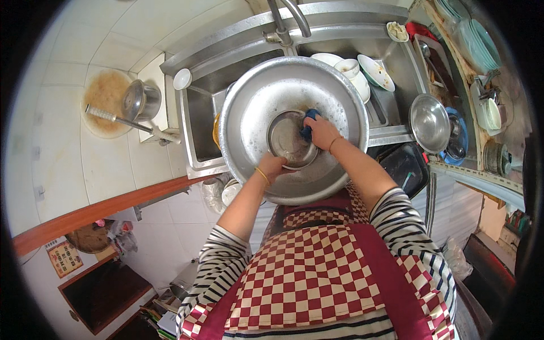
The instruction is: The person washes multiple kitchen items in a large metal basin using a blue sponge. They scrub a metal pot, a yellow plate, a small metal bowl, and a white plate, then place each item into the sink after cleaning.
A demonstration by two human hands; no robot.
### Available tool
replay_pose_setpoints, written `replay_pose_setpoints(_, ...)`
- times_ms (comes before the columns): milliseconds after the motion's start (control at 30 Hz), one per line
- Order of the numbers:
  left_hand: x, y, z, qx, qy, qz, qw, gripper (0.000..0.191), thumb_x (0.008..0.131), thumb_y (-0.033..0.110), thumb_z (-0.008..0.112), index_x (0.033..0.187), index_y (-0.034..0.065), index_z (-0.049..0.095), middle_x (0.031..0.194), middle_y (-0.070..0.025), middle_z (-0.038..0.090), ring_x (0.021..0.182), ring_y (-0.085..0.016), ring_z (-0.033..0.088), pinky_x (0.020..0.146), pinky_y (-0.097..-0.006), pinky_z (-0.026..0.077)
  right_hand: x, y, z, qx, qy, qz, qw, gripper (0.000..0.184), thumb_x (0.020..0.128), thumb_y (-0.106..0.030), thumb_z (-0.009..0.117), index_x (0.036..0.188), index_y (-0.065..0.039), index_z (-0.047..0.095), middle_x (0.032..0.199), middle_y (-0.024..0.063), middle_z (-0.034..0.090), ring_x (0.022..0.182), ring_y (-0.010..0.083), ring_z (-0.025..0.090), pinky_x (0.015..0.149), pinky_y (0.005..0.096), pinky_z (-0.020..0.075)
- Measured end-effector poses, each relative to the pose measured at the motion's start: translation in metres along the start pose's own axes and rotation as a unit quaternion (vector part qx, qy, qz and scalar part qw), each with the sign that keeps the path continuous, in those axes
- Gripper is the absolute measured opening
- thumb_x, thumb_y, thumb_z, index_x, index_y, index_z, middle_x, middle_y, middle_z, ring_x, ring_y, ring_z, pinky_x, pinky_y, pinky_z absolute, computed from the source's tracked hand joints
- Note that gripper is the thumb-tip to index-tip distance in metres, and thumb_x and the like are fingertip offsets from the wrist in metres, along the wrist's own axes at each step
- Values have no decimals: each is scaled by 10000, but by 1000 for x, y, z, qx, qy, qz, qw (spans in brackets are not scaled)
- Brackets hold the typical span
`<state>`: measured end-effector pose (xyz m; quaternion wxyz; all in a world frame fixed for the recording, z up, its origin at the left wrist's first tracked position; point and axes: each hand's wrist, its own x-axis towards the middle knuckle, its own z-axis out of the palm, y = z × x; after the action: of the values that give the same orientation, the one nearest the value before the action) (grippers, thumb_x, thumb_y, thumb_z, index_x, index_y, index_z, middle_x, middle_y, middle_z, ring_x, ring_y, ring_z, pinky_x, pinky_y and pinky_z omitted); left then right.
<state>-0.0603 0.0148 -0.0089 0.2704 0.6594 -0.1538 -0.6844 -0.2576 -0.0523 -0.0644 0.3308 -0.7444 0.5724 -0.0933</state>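
Observation:
A large round metal basin rests across the front and middle of the double sink. Inside it lies a smaller, shallow round metal pan or lid. My left hand holds the near rim of this smaller piece, thumb on top. In my right hand is a bunched dark blue cloth or scouring pad, pressed at the right inner edge of the piece. The palm sides of both hands are hidden.
White bowls and a food-stained plate stand in the right sink basin. The faucet rises behind the large basin. A metal bowl sits at right; a lidded pot stands at left.

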Motion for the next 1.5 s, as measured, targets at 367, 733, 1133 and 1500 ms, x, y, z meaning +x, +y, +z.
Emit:
replay_pose_setpoints(367, 82, 22, 6, 335, 153, 309, 877, 353, 764, 35, 574, 1105, -52, 594, 1013, -274, 676, 945, -411, 672, 828, -450, 544, -8, -21, -10, 6, 117, -18, 993, 285, 886, -92, 585, 1165, -42, 611, 1339, 221, 517, 1127, 422, 581, 961, 469, 491)
replay_pose_setpoints(733, -10, 36, 34, -47, -125, 112, 985, 616, 796, -128, 422, 1375, 79, 383, 1198, -205, 606, 950, -360, 708, 739, -447, 663, 12, -9, -26, 23, 159, -140, 977, 275, 862, -40, 560, 1123, -93, 626, 1079, 157, 599, 1027, 378, 577, 940, 462, 476)
replay_pose_setpoints(1133, -6, 43, -7, 101, 78, 205, 970, 583, 841, -159, 445, 1352, 83, 306, 1275, -231, 531, 1019, -395, 672, 741, -464, 666, 15, 3, -14, -25, 68, 2, 997, 397, 774, -74, 697, 1167, -52, 642, 1120, 184, 648, 1043, 368, 611, 941, 445, 486)
replay_pose_setpoints(1500, -20, 49, -10, -108, -214, 96, 966, 496, 853, -111, 497, 1341, -34, 452, 1188, -217, 620, 1109, -364, 651, 963, -513, 564, -10, -70, -23, 273, 68, -180, 943, 362, 712, 42, 642, 1016, -141, 714, 1246, 130, 620, 1162, 348, 559, 1023, 450, 423)
